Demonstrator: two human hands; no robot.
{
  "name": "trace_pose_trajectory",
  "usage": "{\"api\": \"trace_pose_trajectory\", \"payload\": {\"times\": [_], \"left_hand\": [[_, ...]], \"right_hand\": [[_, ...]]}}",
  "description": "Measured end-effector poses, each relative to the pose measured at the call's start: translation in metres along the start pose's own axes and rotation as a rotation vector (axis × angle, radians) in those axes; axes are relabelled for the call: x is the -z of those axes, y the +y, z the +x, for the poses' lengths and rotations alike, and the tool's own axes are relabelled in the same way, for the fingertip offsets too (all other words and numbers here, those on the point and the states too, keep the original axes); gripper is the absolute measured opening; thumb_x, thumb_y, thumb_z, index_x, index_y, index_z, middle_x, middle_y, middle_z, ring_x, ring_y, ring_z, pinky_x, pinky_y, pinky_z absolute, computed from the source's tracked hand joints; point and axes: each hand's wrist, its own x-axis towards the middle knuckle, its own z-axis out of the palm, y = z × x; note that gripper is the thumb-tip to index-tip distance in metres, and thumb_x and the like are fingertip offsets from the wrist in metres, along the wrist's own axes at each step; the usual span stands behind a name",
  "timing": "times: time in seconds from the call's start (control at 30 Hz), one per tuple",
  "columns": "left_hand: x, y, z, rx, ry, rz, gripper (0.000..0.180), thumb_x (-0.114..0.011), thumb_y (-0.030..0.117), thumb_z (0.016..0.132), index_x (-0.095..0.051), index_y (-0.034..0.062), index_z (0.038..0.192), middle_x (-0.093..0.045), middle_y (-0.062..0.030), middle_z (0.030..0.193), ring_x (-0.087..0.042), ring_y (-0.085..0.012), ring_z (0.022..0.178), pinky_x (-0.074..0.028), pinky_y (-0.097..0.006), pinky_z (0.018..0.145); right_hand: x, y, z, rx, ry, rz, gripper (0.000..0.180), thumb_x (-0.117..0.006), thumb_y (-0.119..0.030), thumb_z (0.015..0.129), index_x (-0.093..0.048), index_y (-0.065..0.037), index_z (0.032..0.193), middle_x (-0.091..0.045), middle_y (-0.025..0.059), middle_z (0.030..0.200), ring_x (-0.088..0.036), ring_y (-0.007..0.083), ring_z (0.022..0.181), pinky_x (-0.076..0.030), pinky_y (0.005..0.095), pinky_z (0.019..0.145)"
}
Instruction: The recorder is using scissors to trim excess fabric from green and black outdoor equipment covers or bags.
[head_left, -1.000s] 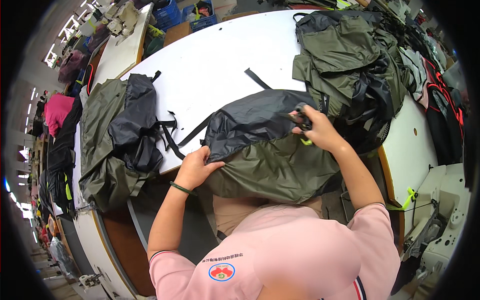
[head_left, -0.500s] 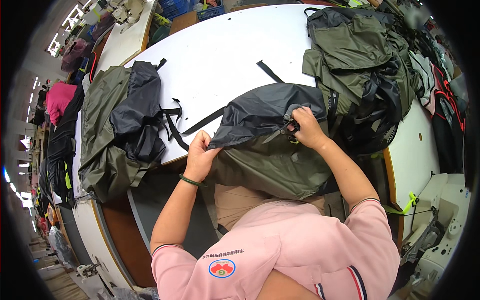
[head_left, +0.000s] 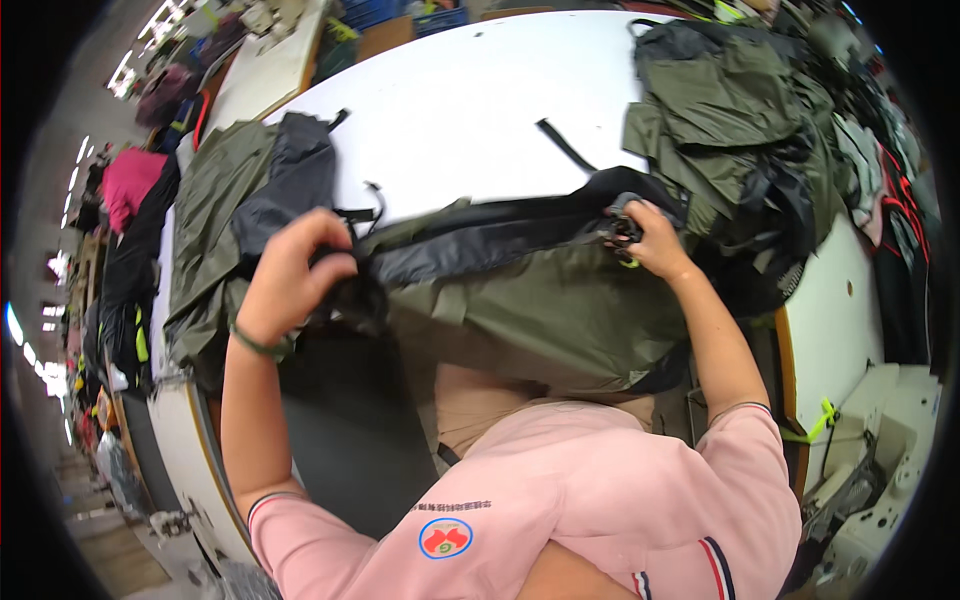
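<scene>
Across my lap and the table edge lies a thin olive-green and black fabric piece [head_left: 540, 305], its black upper part now a narrow, folded band. My right hand [head_left: 655, 240] is closed around small dark-handled scissors [head_left: 622, 230] at the fabric's upper right edge. Beside the fabric's left end, my left hand [head_left: 295, 275] is raised, with thumb and fingers curved. Motion blurs it, and whether it grips the dark cloth below is unclear. A black strap [head_left: 565, 145] sticks out onto the table beyond the fabric.
The white table [head_left: 470, 110] curves ahead of me. More olive and black fabric pieces lie at left [head_left: 215, 200] and in a pile at right [head_left: 715, 110]. A white sewing machine [head_left: 880, 450] stands at the lower right; blue crates [head_left: 440, 20] are beyond the table.
My left hand has moved left and up from the fabric's edge. The black part, spread out before, is now narrow and folded. My right hand has shifted slightly right with the scissors.
</scene>
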Motion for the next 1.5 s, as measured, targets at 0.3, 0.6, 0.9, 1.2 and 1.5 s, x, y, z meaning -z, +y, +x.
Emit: {"api": "trace_pose_trajectory", "payload": {"times": [0.3, 0.6, 0.9, 1.2, 1.5], "left_hand": [[-0.072, -0.050, -0.020, 0.128, -0.024, -0.177, 0.015, -0.068, 0.006, 0.082, -0.064, 0.0013, 0.096, -0.065, -0.0137, 0.085, -0.064, -0.0282, 0.080, -0.051, -0.034, 0.074], [-0.136, -0.098, -0.028, 0.069, 0.020, 0.068, 0.024, -0.077, 0.009, 0.072, -0.065, 0.0056, 0.092, -0.059, -0.0118, 0.096, -0.057, -0.0342, 0.094, -0.046, -0.042, 0.084], [-0.099, -0.113, -0.037, -0.007, 0.166, -0.096, 0.010, -0.074, 0.013, 0.076, -0.066, 0.0075, 0.077, -0.068, -0.0061, 0.081, -0.062, -0.0280, 0.083, -0.045, -0.039, 0.078], [-0.048, -0.074, -0.013, 0.097, 0.165, -0.408, 0.005, -0.062, 0.004, 0.090, -0.057, 0.0025, 0.091, -0.057, 0.0002, 0.083, -0.053, -0.0087, 0.082, -0.045, -0.024, 0.078], [-0.014, -0.106, 0.097, 0.011, 0.559, 0.265, 0.022, -0.070, 0.021, 0.085, -0.063, 0.0070, 0.100, -0.067, -0.0143, 0.096, -0.063, -0.0343, 0.093, -0.049, -0.043, 0.082]], "right_hand": [[0.022, -0.001, 0.003, -0.048, -0.065, 0.069, 0.040, -0.082, -0.001, 0.068, -0.059, 0.000, 0.100, -0.068, 0.0096, 0.113, -0.061, 0.0268, 0.100, -0.048, 0.0353, 0.087], [0.001, -0.042, -0.002, 0.075, -0.048, -0.114, 0.037, -0.080, -0.005, 0.068, -0.056, -0.005, 0.096, -0.060, 0.0115, 0.094, -0.053, 0.0356, 0.091, -0.042, 0.0398, 0.082], [0.015, -0.016, 0.003, -0.118, -0.012, 0.109, 0.032, -0.072, 0.008, 0.070, -0.050, -0.001, 0.091, -0.057, 0.0101, 0.078, -0.057, 0.0230, 0.072, -0.046, 0.0307, 0.070], [0.060, -0.035, 0.045, -0.139, 0.069, 0.148, 0.031, -0.075, 0.003, 0.071, -0.048, -0.003, 0.084, -0.047, 0.0013, 0.075, -0.044, 0.0114, 0.073, -0.042, 0.0273, 0.068], [0.084, -0.051, 0.116, -0.195, 0.203, 0.461, 0.017, -0.058, 0.007, 0.080, -0.059, 0.001, 0.096, -0.067, 0.0069, 0.091, -0.066, 0.0143, 0.085, -0.053, 0.0267, 0.080]]}}
